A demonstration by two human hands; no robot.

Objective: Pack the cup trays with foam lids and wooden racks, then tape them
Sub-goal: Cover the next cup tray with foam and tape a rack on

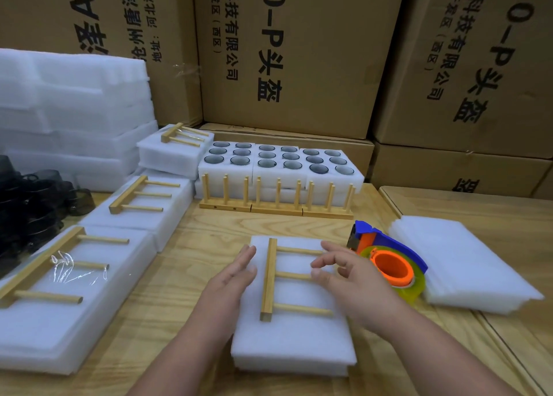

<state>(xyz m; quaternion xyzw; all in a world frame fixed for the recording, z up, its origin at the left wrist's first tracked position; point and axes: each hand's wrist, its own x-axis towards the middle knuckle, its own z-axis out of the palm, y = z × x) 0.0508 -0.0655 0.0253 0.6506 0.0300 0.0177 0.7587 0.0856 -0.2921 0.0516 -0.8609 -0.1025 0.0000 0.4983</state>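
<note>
Rack (269,279) lay lengthwise away from you on lid (293,336); tape gun (389,264) just right of your right hand (350,279). Both hands loose, empty; left hand (236,279) flat on lid edge.

Just two bare arms coming in from the bottom of the head view, nothing fancy. The left hand (236,279) and right hand (350,279) have no gloves, no rings, no watch or bands that I can spot. Forearms are uncovered the whole way to the frame edge, so no sleeve shows. Fingernails look short and plain.
</note>
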